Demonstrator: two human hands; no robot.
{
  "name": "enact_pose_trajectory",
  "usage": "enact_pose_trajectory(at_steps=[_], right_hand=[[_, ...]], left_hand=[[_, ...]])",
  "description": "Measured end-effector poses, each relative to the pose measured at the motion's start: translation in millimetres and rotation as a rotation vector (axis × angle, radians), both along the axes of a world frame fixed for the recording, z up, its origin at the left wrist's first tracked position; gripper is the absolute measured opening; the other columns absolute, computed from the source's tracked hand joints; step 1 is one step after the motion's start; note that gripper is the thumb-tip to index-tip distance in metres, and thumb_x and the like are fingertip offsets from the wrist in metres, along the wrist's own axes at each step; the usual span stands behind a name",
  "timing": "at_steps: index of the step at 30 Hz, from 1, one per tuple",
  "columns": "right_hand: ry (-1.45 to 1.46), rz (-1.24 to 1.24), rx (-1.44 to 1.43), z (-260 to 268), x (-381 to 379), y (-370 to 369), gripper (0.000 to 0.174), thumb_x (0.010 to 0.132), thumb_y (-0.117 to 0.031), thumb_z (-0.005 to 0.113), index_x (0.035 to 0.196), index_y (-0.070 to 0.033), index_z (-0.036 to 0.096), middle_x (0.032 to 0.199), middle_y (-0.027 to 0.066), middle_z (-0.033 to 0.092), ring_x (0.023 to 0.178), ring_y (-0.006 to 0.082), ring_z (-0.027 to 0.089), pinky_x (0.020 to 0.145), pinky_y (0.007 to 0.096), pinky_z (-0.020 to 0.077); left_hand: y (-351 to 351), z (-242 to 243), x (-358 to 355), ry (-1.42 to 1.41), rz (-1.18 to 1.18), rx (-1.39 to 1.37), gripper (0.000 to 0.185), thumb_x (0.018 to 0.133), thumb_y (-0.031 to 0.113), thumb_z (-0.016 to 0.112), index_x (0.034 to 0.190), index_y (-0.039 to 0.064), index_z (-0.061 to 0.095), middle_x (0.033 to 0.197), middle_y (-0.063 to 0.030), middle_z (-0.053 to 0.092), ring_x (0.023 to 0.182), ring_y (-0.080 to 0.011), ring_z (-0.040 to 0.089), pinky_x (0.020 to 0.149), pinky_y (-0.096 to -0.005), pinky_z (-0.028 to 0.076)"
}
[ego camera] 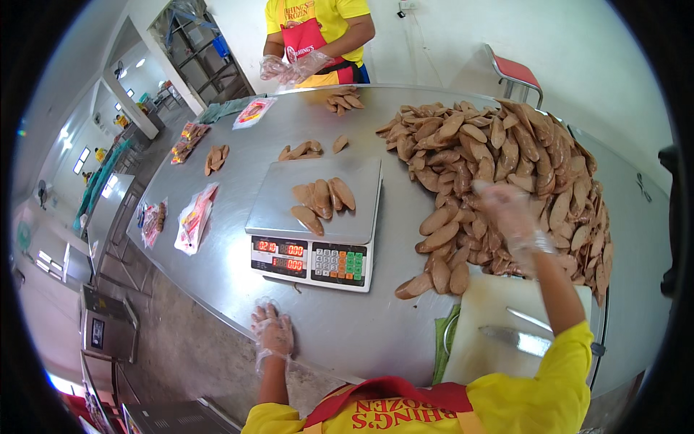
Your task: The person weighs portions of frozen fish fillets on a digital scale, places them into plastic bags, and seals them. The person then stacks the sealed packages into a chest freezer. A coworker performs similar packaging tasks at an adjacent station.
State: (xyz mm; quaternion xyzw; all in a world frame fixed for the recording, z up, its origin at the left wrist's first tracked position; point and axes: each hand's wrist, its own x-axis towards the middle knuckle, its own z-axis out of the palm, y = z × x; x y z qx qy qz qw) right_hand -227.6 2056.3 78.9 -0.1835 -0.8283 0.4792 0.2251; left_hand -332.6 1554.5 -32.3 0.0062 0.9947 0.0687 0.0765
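My right hand (507,214), in a clear plastic glove and blurred, reaches over a large heap of brown sausage slices (564,157); whether it grips any cannot be told. My left hand (272,332), gloved likewise, rests with fingers spread at the near edge of the steel table (347,325) and holds nothing. Between the hands and farther off stands a digital scale (309,266) with a lit red display. Several sausage slices (322,199) lie on its steel platform. Small groups of slices (301,150) sit behind the scale, others (217,159) to its left.
A white cutting board (471,347) with a knife (515,340) lies at near right, over a green cloth (440,361). Printed plastic bags (196,219) and filled packs (188,142) lie at left. Across the table stands a gloved co-worker (317,43) near more slices (344,100).
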Motion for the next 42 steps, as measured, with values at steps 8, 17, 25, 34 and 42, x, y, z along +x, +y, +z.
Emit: enact_pose_trajectory(at_steps=[8,17,25,34,42], right_hand=[[0.105,-0.096,0.262,-55,-170,-180,0.056,0.084,-0.034,0.065,0.130,-0.005,0.053,0.129,0.0233,0.053,0.123,0.0339,0.048,0.103,0.0393,0.0384],[-0.157,-0.308,0.431,-40,-243,-295,0.097,0.077,-0.051,0.062,0.151,-0.010,0.015,0.146,0.0378,0.019,0.131,0.0545,0.028,0.109,0.0564,0.0244],[0.012,-0.620,0.551,-93,-118,-207,0.045,0.091,-0.027,0.051,0.130,-0.004,0.052,0.129,0.0179,0.056,0.123,0.0329,0.050,0.105,0.0410,0.0373],[-0.394,-0.678,0.383,-118,-2,-157,0.028,0.083,-0.012,0.056,0.110,-0.003,0.057,0.094,0.0255,0.063,0.091,0.0404,0.063,0.076,0.0482,0.0494],[-0.661,-0.190,1.005,-115,-6,-232,0.035,0.073,-0.016,0.067,0.108,-0.019,0.062,0.120,0.0062,0.056,0.123,0.0296,0.046,0.086,0.0482,0.0494]], left_hand=[[-7,-10,-15,-0.075,-0.159,-0.059,0.071,0.096,0.048,0.037,0.149,0.004,0.023,0.154,-0.0263,0.015,0.141,-0.0473,0.014,0.114,-0.0558,0.012],[-60,-4,-63,-0.142,-0.489,0.269,0.082,0.088,0.040,0.059,0.147,-0.003,0.022,0.153,-0.0306,0.013,0.142,-0.0471,0.009,0.115,-0.0548,0.009],[-135,-2,-129,0.008,-0.496,0.144,0.065,0.089,0.030,0.059,0.139,-0.007,0.037,0.144,-0.0342,0.030,0.136,-0.0474,0.027,0.113,-0.0506,0.022],[-138,-14,-122,0.171,-0.515,0.178,0.056,0.094,0.032,0.050,0.135,-0.005,0.043,0.142,-0.0303,0.038,0.134,-0.0472,0.031,0.111,-0.0509,0.025],[-140,-12,-122,0.236,-0.474,0.195,0.049,0.090,0.030,0.056,0.129,0.000,0.050,0.137,-0.0256,0.044,0.127,-0.0440,0.039,0.107,-0.0492,0.031]])
